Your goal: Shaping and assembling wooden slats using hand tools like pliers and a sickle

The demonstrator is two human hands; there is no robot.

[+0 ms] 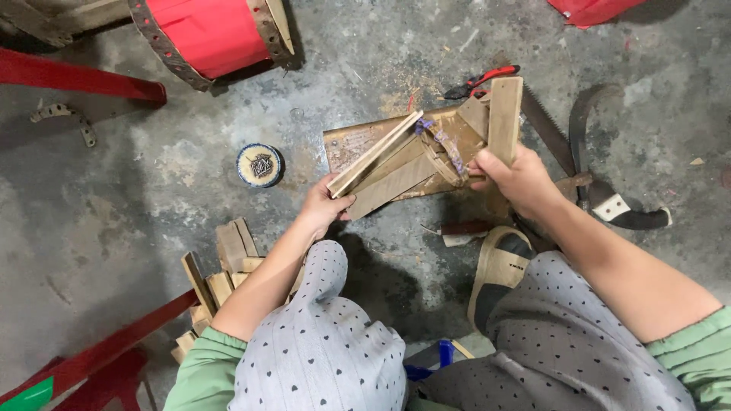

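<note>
While the person crouched over the grey concrete floor [152, 175], the left hand [326, 205] pinched the near end of a pale flat wooden slat [375, 154], which lay slanted across a brown wooden board [358, 141]. The right hand [518, 181] was clamped around an upright flat wooden stick [504, 114]. A round blue tin [260, 165] stood left of the board, a hand saw [550, 131] to its right.

Rough matt wooden slats [396, 164] over a grey, stained concrete floor [152, 190].
</note>
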